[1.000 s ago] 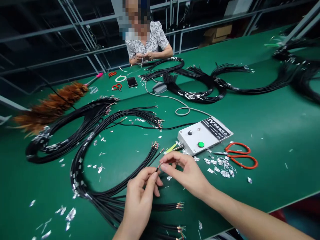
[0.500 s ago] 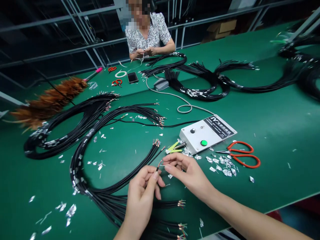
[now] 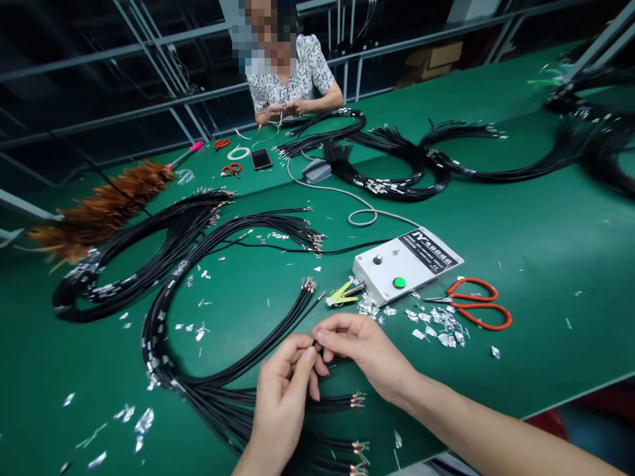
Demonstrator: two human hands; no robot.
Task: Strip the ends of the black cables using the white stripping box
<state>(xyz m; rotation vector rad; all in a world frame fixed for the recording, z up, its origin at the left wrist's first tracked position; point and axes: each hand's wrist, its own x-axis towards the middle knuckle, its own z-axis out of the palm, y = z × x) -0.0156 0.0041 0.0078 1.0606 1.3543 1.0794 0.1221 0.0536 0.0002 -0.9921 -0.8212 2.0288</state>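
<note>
Between thumb and fingers, my left hand (image 3: 285,383) pinches a black cable (image 3: 314,343) close to its stripped end. My right hand (image 3: 360,347) is closed at that same end, its fingertips meeting the left ones; the thin inner wires there are hidden by the fingers. To the left curves a bundle of black cables (image 3: 161,317) with stripped, coloured wire ends. Just beyond my hands sits a white control box (image 3: 391,287) with a green button and a yellow-green clip (image 3: 342,295) at its front. Orange-handled scissors (image 3: 479,305) lie to its right.
Foil scraps (image 3: 446,324) are strewn over the green table (image 3: 546,284). Another cable coil (image 3: 79,291) and a feather duster (image 3: 109,205) lie on the left. Across the table a person (image 3: 292,79) handles thin wires. More black cables (image 3: 516,175) spread along the far right.
My right fingers have moved in to the cable end and closed on it, covering the coloured wires that showed before. My left hand keeps its pinch. The view has shifted slightly.
</note>
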